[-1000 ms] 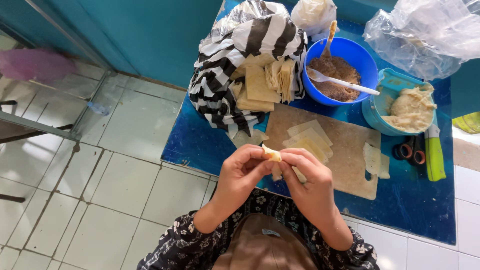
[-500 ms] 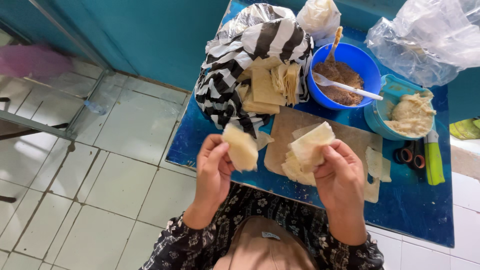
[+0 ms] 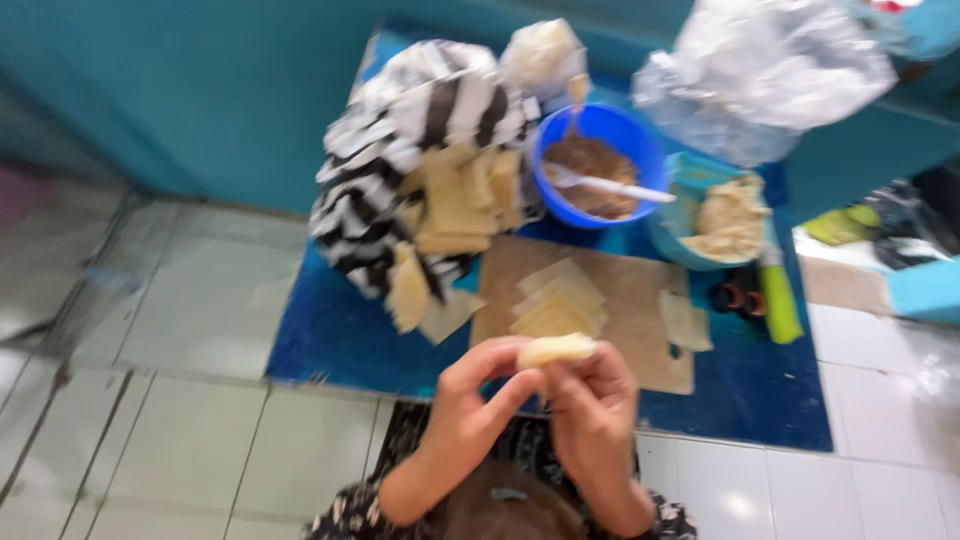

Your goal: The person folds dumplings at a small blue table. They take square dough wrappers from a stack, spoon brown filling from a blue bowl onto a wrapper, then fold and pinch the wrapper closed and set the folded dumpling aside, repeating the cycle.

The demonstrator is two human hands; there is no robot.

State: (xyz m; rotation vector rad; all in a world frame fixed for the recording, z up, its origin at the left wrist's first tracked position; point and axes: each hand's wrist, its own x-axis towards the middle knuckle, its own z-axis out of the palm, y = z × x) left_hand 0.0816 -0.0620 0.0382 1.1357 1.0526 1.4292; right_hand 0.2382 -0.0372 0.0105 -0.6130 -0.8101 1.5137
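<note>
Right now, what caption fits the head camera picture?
Both hands pinch a pale wrapper above a board of wrappers, beside a blue bowl.

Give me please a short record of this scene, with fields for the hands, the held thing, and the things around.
left hand: pinches the pale dough piece from its left side
right hand: holds the same piece from the right
board: wooden, bears a stack of pale square sheets
blue bowl: brown filling and a white spoon
striped bag: black and white, holds more sheets
surface: blue mat
</note>
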